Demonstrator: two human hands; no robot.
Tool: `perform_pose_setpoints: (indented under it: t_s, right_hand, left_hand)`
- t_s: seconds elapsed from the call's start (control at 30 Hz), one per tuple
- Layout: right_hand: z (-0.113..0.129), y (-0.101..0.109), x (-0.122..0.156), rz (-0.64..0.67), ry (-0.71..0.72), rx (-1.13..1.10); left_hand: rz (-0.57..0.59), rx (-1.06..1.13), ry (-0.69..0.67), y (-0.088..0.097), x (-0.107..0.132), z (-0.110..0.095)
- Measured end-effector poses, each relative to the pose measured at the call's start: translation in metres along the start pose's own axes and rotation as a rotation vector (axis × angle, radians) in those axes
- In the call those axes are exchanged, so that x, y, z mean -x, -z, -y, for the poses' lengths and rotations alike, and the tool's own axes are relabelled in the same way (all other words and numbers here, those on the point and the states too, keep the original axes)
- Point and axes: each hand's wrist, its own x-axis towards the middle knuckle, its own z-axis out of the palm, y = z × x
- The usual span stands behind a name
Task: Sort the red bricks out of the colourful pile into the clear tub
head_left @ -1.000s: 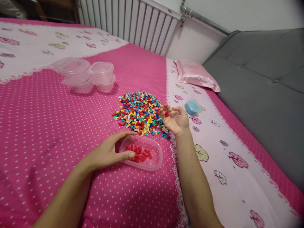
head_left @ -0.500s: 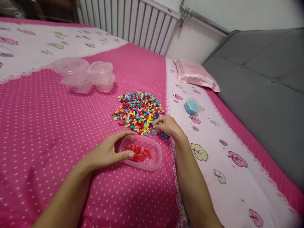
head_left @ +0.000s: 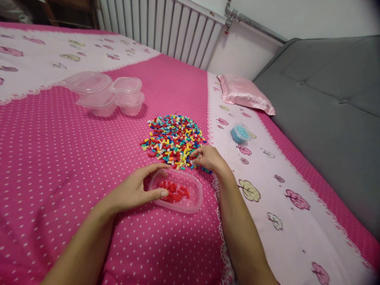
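A clear plastic container [head_left: 194,202] stands on the pink bedspread with several small red bricks [head_left: 175,192] inside. My left hand [head_left: 142,186] grips its left end, thumb over the near rim and fingers along the far side. Just beyond the container lies a spread-out pile of small toy bricks [head_left: 175,138] in red, yellow, blue, green and white. At the pile's near right edge, my right hand [head_left: 209,157] has its thumb and fingers drawn together in a pinch. Whatever is between those fingertips is too small to make out.
Stacked clear lidded containers [head_left: 101,97] stand at the far left. To the right, on the white floral strip, sits a small container of light blue pieces [head_left: 240,134]. A pink satin pillow [head_left: 245,93] lies near the grey headboard [head_left: 323,87]; a radiator [head_left: 160,29] is behind the bed.
My right hand has shifted very slightly at the edge of the brick pile, fingers still pinched. My left hand and the container stay put.
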Motion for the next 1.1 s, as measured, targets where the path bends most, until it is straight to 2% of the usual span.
perform_pose_setpoints:
  t_s: [0.23, 0.4, 0.6, 0.73, 0.93, 1.1]
  right_hand:
    - [-0.001, -0.009, -0.005, -0.080, 0.000, 0.080]
    - [0.008, -0.009, -0.002, -0.073, -0.045, 0.127]
    - [0.002, -0.004, -0.002, -0.036, -0.018, 0.027]
    - [-0.005, 0.003, -0.001, -0.018, 0.012, -0.165]
    - [-0.002, 0.010, 0.004, 0.049, 0.037, -0.628]
    - [0.003, 0.016, 0.008, 0.192, 0.008, -0.998]
  left_hand:
    - [-0.007, 0.000, -0.012, 0.000, 0.000, 0.001]
    - [-0.002, -0.004, -0.006, 0.000, -0.001, -0.001]
    - [0.001, -0.012, -0.010, 0.000, 0.001, 0.002]
    - [0.001, 0.004, -0.004, 0.000, 0.000, 0.004]
    - [0.005, -0.006, 0.006, 0.000, 0.000, 0.000]
    - [0.014, -0.013, 0.008, 0.001, 0.000, 0.000]
